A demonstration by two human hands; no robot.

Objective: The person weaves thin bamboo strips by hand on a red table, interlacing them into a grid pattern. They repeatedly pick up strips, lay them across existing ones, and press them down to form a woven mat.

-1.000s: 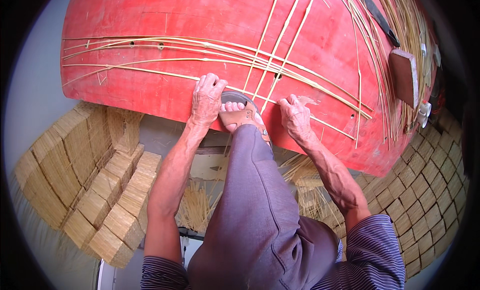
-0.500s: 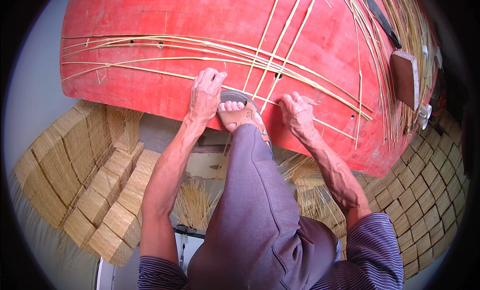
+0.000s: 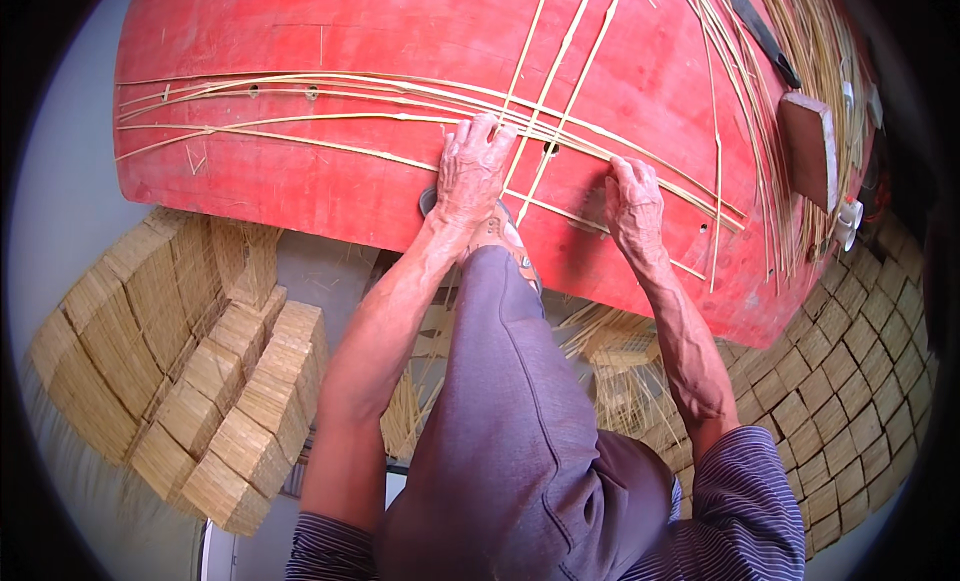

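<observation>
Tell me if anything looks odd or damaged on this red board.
Yes, mildly: a sandalled foot rests on the near edge of the red board, close to pale strips, unusual for a work surface. The board also has several small dark holes, so it looks worn.

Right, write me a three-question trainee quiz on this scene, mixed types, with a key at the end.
1. Which is nearer the brown-strapped sandal: the person's bare left hand or bare right hand?

2. True or false: all the long, thin, straw-coloured strips on the flat red board run parallel, with none crossing.

3. Where is the dark brown rectangular block?
A) By the board's left edge
B) Toward the board's right side
C) Beneath the left hand

Key: 1. The left hand, which partly hides the sandal. 2. False; several cross. 3. B.
</observation>
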